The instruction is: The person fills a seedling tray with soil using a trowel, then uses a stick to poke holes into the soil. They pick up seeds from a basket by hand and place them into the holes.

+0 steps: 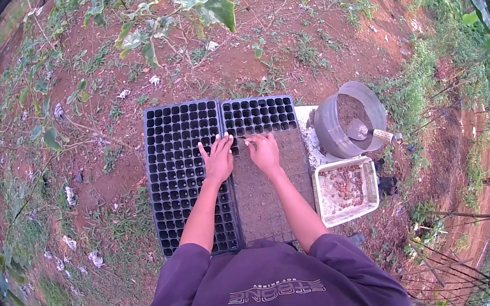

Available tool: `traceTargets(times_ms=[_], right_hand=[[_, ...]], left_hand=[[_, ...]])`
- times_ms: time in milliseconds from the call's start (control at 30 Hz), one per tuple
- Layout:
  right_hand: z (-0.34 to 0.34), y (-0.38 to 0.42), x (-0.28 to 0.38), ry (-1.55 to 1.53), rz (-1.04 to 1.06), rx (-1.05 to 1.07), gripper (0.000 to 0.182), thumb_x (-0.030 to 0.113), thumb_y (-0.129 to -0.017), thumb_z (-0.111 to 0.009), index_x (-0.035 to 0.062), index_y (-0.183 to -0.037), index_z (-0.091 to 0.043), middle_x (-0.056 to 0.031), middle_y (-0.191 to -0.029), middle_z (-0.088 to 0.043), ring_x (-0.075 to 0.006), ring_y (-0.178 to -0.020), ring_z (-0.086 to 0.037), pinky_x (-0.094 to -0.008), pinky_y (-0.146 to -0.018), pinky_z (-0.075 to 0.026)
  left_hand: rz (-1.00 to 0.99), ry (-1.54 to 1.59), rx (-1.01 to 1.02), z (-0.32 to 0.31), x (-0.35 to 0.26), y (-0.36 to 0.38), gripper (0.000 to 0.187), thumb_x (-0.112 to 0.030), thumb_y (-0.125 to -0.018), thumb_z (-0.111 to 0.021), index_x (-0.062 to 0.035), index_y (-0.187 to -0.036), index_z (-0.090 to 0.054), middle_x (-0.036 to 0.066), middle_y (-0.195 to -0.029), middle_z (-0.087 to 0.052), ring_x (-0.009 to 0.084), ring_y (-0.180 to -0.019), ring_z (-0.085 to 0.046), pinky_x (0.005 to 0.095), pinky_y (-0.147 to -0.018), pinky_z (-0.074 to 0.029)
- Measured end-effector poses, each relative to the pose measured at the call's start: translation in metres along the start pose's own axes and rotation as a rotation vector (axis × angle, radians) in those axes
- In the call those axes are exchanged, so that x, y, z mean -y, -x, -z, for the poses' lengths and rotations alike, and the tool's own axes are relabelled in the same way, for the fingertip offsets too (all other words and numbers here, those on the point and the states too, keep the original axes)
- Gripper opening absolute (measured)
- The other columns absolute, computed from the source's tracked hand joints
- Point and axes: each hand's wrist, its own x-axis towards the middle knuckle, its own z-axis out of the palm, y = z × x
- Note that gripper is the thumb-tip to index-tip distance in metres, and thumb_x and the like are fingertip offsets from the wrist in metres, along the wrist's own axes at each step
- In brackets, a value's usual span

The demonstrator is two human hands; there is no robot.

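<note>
Two black seedling trays lie side by side in front of me. Cells of the left seedling tray look hollow and dark. In the right seedling tray, the far rows are hollow, while brown soil fills the cells nearer my body. My left hand rests with fingers spread over the inner edges of both trays. Just right of it, my right hand has its fingers curled in a pinch at the border between soil and hollow cells. Whatever those fingertips hold, if anything, is too small to make out.
To the right stands a round grey tub holding soil and a trowel. Nearer me is a white plastic basket with pale and reddish bits inside. Leafy plants grow beyond the trays, on reddish weedy ground.
</note>
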Motion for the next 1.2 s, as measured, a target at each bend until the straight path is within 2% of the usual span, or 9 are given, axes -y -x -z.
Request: traceTargets(times_ms=[300,400,567,800,967,1200], right_hand=[[0.007,0.007,0.006,0.013,-0.034,0.017,0.014,0.017,-0.082,-0.067,0.0118,-0.094,-0.074,-0.0071,-0.093,-0.069,-0.0312,-0.091,-0.055,-0.0405,-0.085,-0.046],[0.020,0.013,0.004,-0.070,-0.005,-0.079,0.013,0.017,-0.082,-0.067,0.0122,-0.092,-0.074,-0.0058,-0.093,-0.070,-0.0293,-0.092,-0.055,-0.0384,-0.087,-0.044],[0.045,0.033,-0.003,-0.254,-0.160,-0.142,0.013,0.015,-0.084,-0.066,0.0130,-0.095,-0.074,-0.0045,-0.094,-0.070,-0.0263,-0.098,-0.051,-0.0352,-0.090,-0.041],[0.060,0.067,-0.021,-0.315,-0.173,-0.242,0.020,0.010,-0.083,-0.067,0.0125,-0.101,-0.072,-0.0037,-0.095,-0.069,-0.0247,-0.098,-0.050,-0.0353,-0.091,-0.041],[0.074,0.092,-0.048,-0.292,-0.160,-0.314,0.022,0.010,-0.083,-0.068,0.0097,-0.105,-0.071,-0.0061,-0.093,-0.065,-0.0254,-0.097,-0.049,-0.0360,-0.091,-0.040],[0.115,0.125,-0.098,-0.235,-0.209,-0.350,0.017,0.013,-0.083,-0.069,0.0097,-0.099,-0.072,-0.0067,-0.091,-0.066,-0.0267,-0.096,-0.050,-0.0371,-0.089,-0.042]], left_hand=[[-0.004,0.000,0.000,0.000,0.001,0.000,0.046,-0.016,-0.093,-0.044,-0.0177,-0.139,-0.045,-0.002,-0.146,-0.040,0.0197,-0.139,-0.032,0.0661,-0.111,0.001],[0.002,-0.001,0.030,0.003,0.000,0.001,0.047,-0.018,-0.093,-0.044,-0.0173,-0.140,-0.044,-0.002,-0.148,-0.038,0.0199,-0.140,-0.030,0.0662,-0.111,0.002],[0.051,-0.019,0.095,0.005,-0.010,0.002,0.055,-0.021,-0.092,-0.045,-0.0132,-0.146,-0.035,0.002,-0.154,-0.029,0.0259,-0.144,-0.020,0.0645,-0.112,-0.002],[0.111,0.080,-0.007,0.000,-0.050,0.025,0.055,-0.019,-0.092,-0.046,-0.0104,-0.145,-0.034,0.006,-0.154,-0.029,0.0296,-0.145,-0.016,0.0562,-0.116,-0.008],[0.028,0.144,-0.025,-0.015,-0.082,0.044,0.053,-0.014,-0.089,-0.049,-0.0082,-0.141,-0.039,0.008,-0.151,-0.034,0.0313,-0.144,-0.017,0.0538,-0.116,-0.010],[-0.095,0.164,0.006,-0.044,-0.146,0.057,0.050,-0.013,-0.088,-0.051,-0.0083,-0.137,-0.044,0.012,-0.147,-0.037,0.0331,-0.143,-0.020,0.0530,-0.116,-0.011]])
